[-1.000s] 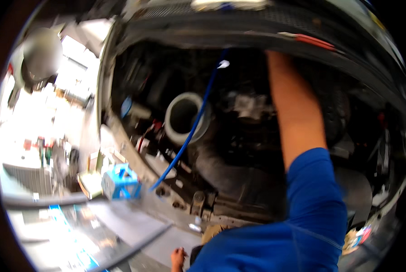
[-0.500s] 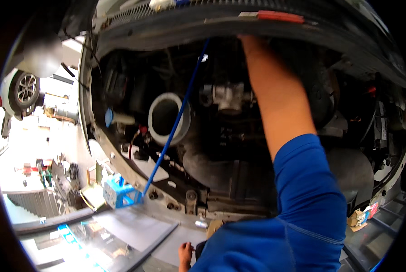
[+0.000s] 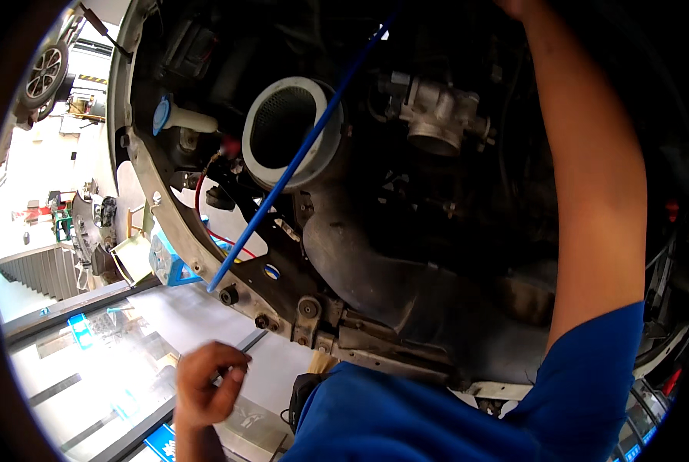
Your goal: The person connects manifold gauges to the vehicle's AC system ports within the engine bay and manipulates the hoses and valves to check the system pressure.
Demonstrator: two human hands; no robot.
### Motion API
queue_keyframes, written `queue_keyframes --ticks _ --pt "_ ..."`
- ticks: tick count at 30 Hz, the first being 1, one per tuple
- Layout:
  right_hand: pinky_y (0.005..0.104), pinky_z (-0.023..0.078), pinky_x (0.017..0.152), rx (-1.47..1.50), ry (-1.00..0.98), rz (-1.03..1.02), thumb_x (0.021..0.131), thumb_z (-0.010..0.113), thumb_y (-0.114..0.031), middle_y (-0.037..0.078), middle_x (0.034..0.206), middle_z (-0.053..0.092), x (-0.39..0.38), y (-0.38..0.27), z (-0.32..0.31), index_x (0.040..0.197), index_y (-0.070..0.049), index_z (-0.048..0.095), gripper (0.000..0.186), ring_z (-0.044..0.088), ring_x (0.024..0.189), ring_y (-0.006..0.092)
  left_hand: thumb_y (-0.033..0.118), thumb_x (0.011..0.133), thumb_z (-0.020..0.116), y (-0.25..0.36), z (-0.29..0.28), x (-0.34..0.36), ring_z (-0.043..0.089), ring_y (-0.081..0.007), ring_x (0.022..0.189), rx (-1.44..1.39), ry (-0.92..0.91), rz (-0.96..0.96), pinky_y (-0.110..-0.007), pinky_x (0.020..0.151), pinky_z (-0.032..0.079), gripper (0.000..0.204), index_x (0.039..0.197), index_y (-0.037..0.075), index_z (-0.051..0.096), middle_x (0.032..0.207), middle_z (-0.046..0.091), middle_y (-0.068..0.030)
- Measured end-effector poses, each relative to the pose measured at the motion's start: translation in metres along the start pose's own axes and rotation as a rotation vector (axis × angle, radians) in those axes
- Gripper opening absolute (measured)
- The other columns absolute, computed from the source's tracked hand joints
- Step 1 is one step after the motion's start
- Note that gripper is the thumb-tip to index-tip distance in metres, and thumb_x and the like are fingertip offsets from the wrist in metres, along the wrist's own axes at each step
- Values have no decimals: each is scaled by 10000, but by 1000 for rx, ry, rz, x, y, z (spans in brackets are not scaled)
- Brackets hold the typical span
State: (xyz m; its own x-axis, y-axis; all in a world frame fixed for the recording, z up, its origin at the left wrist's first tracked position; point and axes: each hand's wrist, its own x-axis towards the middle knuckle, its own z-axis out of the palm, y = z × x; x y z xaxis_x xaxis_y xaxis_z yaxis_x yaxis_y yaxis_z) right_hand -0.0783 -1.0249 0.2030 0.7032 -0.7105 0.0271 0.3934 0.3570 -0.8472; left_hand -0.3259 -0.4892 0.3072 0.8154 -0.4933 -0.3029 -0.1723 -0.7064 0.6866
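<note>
My right arm stretches over the engine bay, and my right hand (image 3: 515, 6) is cut off by the top edge, so its fingers are hidden. At the lower left, my left hand (image 3: 208, 383) is raised in front of the car with its fingers curled in. A small dark spot shows at its fingertips, too small to name. A grey-rimmed air filter (image 3: 260, 146) with mesh inside stands in the bay. A blue rod (image 3: 294, 168) slants across in front of it from the front rail. Right of the filter sits a metal throttle body (image 3: 437, 112).
A filler neck with a blue cap (image 3: 161, 114) stands left of the filter. A black intake duct (image 3: 360, 266) curves along the front. Beyond the front rail (image 3: 179, 239) are a blue stool (image 3: 167, 258) and a red cable (image 3: 200, 202). Another car's wheel (image 3: 46, 73) shows far left.
My left hand has come up from the lower edge into fuller view. My right arm now lies further right in the picture. The view has shifted, with the engine bay appearing larger.
</note>
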Motion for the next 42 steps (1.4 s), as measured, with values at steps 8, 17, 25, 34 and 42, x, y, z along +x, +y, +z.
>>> queue_keyframes --ticks 8,17,25,34,42 --pt "321 463 687 -53 0 -30 922 475 -284 61 983 580 13 4 1 1063 -117 532 226 546 839 184 162 903 493 47 17 270 615 -195 836 135 153 513 -311 768 473 270 1128 45 585 848 626 -116" --pt "316 461 670 -115 62 -96 922 476 -283 56 966 581 8 -15 7 1050 -124 536 212 544 819 178 324 935 431 127 118 552 539 -325 1081 359 542 848 -396 942 401 388 1207 72 548 1210 542 -207" --pt "313 459 654 -131 69 -108 922 478 -281 50 951 581 11 -20 11 1038 -131 539 200 541 802 173 328 935 423 140 110 593 534 -334 1088 539 353 569 -400 942 401 404 1211 58 540 1213 539 -211" --pt "308 457 636 -148 66 -123 922 479 -280 45 934 582 16 -17 26 1025 -138 543 187 538 782 167 333 935 414 139 93 599 528 -344 1096 542 295 561 -404 943 400 422 1215 41 532 1217 535 -216" --pt "305 455 621 -170 101 -118 922 480 -279 40 919 582 15 -5 25 1014 -144 546 175 536 764 161 338 935 406 127 72 586 522 -353 1103 514 241 550 -407 943 400 438 1219 27 524 1221 532 -220"
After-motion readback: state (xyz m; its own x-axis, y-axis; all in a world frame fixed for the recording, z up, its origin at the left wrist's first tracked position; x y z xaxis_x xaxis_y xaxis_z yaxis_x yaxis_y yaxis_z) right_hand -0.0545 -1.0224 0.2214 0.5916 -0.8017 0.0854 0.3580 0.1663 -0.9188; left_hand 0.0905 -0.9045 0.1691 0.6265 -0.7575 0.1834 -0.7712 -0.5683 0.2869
